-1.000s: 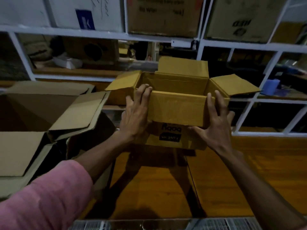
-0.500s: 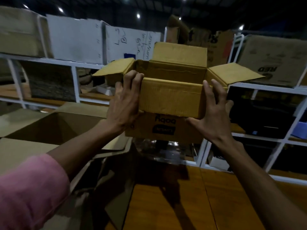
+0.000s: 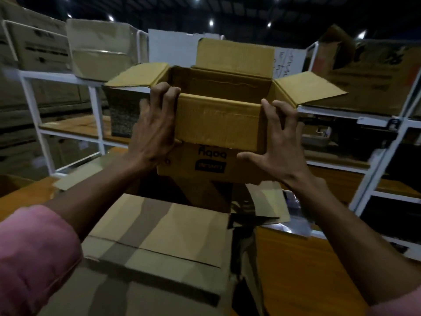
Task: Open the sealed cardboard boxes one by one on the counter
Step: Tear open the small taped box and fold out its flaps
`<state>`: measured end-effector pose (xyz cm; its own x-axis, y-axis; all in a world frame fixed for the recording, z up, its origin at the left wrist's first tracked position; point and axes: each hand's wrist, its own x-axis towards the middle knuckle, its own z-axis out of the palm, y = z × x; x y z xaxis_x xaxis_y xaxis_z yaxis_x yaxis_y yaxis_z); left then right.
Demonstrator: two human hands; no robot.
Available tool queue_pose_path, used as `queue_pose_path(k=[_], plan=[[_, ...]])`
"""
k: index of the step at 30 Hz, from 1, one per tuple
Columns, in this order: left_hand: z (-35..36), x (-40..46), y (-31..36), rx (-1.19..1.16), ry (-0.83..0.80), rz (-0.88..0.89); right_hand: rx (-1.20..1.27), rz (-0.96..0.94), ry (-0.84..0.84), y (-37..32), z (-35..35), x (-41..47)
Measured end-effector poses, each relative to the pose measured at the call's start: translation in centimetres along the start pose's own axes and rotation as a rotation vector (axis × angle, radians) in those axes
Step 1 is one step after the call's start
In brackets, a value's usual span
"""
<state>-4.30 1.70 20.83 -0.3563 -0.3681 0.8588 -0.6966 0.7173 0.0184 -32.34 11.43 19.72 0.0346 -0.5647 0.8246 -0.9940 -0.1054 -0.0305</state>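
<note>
Above the wooden counter (image 3: 303, 265), an open cardboard box (image 3: 218, 124) hangs in the air between both hands, its four flaps spread outward and dark print showing upside down on its near wall. The left hand (image 3: 152, 133) grasps the box's left near corner with fingers curled over the rim, while the right hand (image 3: 278, 144) clasps the right near corner, fingers bent against the side wall and thumb stretched under the folded near flap, though blur makes the exact contact hard to judge. Below the box lie other opened cartons (image 3: 159, 242) with loose flaps, and white shelving (image 3: 95, 106) loaded with more boxes stands behind.
</note>
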Motion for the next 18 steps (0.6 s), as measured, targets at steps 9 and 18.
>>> queue_pose_path(k=[9, 18], plan=[[0.8, -6.0, -8.5, -0.057, -0.165, -0.073, -0.069, 0.053, -0.159, -7.8, 6.0, -2.2], [4.7, -11.5, -10.9, 0.005, -0.682, -0.252, -0.068, 0.173, -0.588, -9.2, 8.6, -6.7]])
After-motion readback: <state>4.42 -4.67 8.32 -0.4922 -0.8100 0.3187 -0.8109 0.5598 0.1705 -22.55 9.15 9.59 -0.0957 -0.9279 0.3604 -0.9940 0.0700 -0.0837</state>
